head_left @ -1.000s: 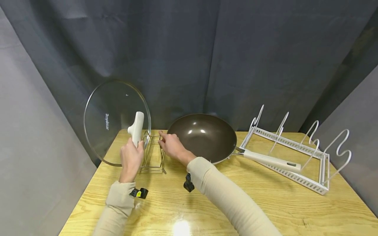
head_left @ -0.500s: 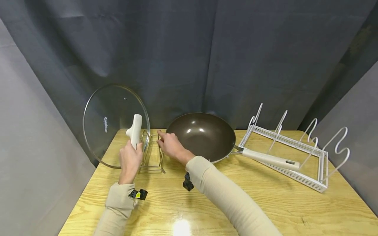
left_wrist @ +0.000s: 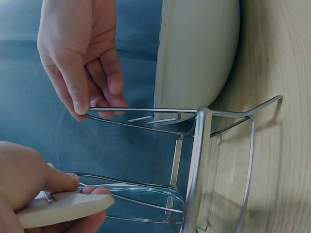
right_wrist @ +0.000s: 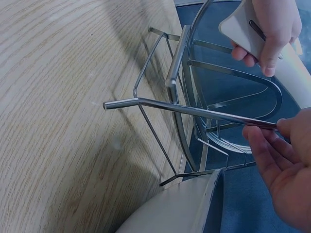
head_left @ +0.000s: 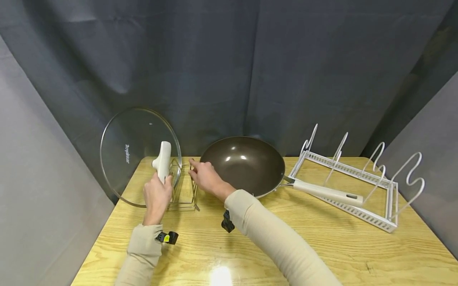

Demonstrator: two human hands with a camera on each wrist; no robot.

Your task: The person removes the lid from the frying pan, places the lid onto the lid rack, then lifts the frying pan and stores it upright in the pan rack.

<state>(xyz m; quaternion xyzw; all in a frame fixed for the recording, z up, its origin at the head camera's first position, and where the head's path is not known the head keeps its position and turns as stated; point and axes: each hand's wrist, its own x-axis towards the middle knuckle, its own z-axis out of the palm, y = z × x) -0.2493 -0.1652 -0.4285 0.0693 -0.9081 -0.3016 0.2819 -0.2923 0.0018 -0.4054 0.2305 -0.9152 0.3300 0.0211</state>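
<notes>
Left hand [head_left: 156, 196] grips lid handle [head_left: 164, 159]; right hand [head_left: 207, 177], angled leftward, pinches wire rack [left_wrist: 196, 165].

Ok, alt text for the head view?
Left hand holds a glass lid by its white handle at a small wire rack that the right hand pinches; a dark wok and a white rack stand to the right.

left grip [head_left: 157, 194] holds glass lid [head_left: 137, 161] by white handle [head_left: 164, 161] | right grip [head_left: 208, 177] touches wire rack [head_left: 194, 191] | wok [head_left: 247, 167] beside it
</notes>
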